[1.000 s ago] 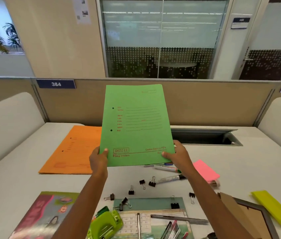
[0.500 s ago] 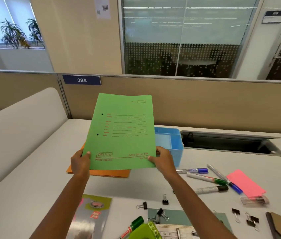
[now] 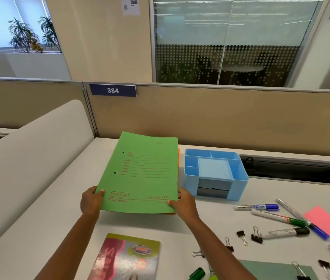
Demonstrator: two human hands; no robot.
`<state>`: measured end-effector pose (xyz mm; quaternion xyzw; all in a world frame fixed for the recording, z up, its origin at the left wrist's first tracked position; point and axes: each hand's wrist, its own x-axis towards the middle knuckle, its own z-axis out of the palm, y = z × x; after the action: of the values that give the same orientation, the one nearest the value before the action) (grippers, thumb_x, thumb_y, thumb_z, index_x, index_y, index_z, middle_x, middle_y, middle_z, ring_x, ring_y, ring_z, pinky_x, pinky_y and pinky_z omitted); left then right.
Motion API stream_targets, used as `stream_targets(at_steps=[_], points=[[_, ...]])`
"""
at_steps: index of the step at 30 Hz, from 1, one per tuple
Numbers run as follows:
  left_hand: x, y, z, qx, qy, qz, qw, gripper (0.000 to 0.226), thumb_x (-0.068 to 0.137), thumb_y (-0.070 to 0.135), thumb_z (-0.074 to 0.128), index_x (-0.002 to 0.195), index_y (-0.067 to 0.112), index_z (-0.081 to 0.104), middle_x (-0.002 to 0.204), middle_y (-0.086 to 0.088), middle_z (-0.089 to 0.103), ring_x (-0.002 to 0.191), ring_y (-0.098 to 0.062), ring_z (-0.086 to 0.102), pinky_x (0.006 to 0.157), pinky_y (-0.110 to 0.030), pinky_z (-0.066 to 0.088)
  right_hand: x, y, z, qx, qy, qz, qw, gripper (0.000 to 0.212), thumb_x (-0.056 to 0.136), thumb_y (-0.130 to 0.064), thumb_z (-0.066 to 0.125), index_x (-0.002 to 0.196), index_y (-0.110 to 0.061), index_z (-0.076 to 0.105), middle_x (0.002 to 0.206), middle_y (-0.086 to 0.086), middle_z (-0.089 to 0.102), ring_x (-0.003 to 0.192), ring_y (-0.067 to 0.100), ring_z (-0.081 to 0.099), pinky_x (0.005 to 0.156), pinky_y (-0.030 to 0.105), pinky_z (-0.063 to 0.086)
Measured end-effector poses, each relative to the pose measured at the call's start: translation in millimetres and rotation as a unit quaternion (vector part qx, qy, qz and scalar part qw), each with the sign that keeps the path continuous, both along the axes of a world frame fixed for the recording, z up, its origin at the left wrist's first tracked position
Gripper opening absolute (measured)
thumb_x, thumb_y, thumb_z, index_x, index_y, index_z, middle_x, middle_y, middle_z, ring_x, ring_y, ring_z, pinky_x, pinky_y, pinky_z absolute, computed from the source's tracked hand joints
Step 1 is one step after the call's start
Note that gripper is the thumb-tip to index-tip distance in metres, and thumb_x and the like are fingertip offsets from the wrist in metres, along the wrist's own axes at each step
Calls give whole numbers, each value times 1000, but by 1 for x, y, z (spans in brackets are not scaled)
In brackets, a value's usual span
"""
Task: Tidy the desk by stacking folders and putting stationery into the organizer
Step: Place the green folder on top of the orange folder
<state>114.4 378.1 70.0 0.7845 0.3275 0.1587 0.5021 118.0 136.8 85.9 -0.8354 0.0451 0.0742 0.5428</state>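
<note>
The left hand (image 3: 91,203) pinches the near left corner of the green folder (image 3: 141,172), thumb on top, the other fingers hidden under it. Far behind, a blue plate (image 3: 113,90) on the partition reads "384". The folder has red print, "DELUXE" and "Filing System". It is over the orange folder (image 3: 178,158), of which only a thin edge shows; I cannot tell if they touch. Nearer lies a glossy magazine (image 3: 127,257). The right hand (image 3: 183,205) pinches the near right corner in the same way. Just to the right stands the blue organizer (image 3: 215,172), then markers (image 3: 277,217), binder clips (image 3: 256,236) and a pink paper (image 3: 326,223).
</note>
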Motion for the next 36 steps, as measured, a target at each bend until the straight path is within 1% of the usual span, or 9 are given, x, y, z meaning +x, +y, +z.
stream_targets(at_steps=[3, 6, 8, 11, 14, 18, 22, 30, 36], points=[[6, 6, -11, 14, 26, -16, 999, 25, 91, 1, 50, 112, -8, 60, 101, -27, 63, 78, -30, 53, 69, -35, 40, 2, 3, -11, -6, 24, -6, 1000, 40, 79, 3, 64, 117, 2, 51, 122, 16, 59, 110, 26, 58, 83, 25, 46], [13, 8, -19, 29, 41, -31, 998, 26, 90, 2, 50, 112, -7, 60, 101, -27, 64, 85, -38, 58, 73, -38, 43, 6, 5, -21, -7, 43, -19, 999, 39, 78, 5, 65, 115, 3, 51, 121, 17, 59, 109, 28, 58, 87, 29, 47], [16, 9, -23, 39, 49, -37, 997, 26, 90, 2, 50, 112, -7, 60, 101, -27, 64, 90, -41, 59, 72, -37, 41, 10, 7, -26, -10, 48, -27, 998, 39, 77, 5, 66, 113, 4, 51, 120, 18, 60, 108, 28, 58, 88, 31, 48], [21, 8, -28, 48, 61, -39, 996, 25, 91, 2, 49, 112, -6, 60, 101, -27, 64, 92, -41, 59, 73, -37, 41, 14, 8, -32, -14, 50, -33, 998, 39, 77, 4, 66, 113, 3, 51, 120, 18, 60, 108, 28, 59, 88, 31, 48], [27, 6, -31, 66, 63, -38, 995, 26, 91, 3, 49, 113, -6, 59, 103, -25, 64, 92, -40, 59, 77, -39, 43, 19, 10, -37, -26, 47, -37, 998, 39, 78, 3, 66, 114, 2, 51, 120, 17, 60, 109, 28, 58, 89, 31, 48], [31, 4, -33, 82, 60, -27, 994, 26, 91, 3, 50, 114, -6, 59, 103, -25, 64, 90, -38, 59, 70, -35, 41, 24, 11, -42, -37, 38, -41, 998, 37, 78, 2, 66, 113, 1, 53, 118, 15, 61, 107, 27, 59, 87, 30, 49], [33, 3, -34, 98, 70, -19, 993, 28, 89, 1, 54, 116, -6, 58, 109, -27, 60, 96, -41, 57, 78, -42, 44, 25, 10, -50, -53, 19, -50, 997, 36, 76, 3, 67, 111, 1, 57, 113, 16, 63, 102, 28, 61, 87, 36, 52], [37, 3, -39, 116, 69, -14, 991, 28, 88, -1, 55, 114, -8, 59, 111, -31, 55, 100, -43, 53, 84, -44, 43, 28, 13, -65, -84, -6, -66, 994, 36, 76, 1, 64, 110, -5, 58, 110, 17, 60, 101, 30, 58, 87, 39, 51], [36, 1, -42, 159, 94, -3, 983, 29, 88, 2, 55, 116, -4, 60, 108, -30, 54, 103, -45, 49, 86, -49, 42, 21, 12, -63, -155, -21, -46, 987, 38, 85, -8, 59, 122, -6, 51, 119, 15, 47, 114, 28, 45, 93, 29, 39]])
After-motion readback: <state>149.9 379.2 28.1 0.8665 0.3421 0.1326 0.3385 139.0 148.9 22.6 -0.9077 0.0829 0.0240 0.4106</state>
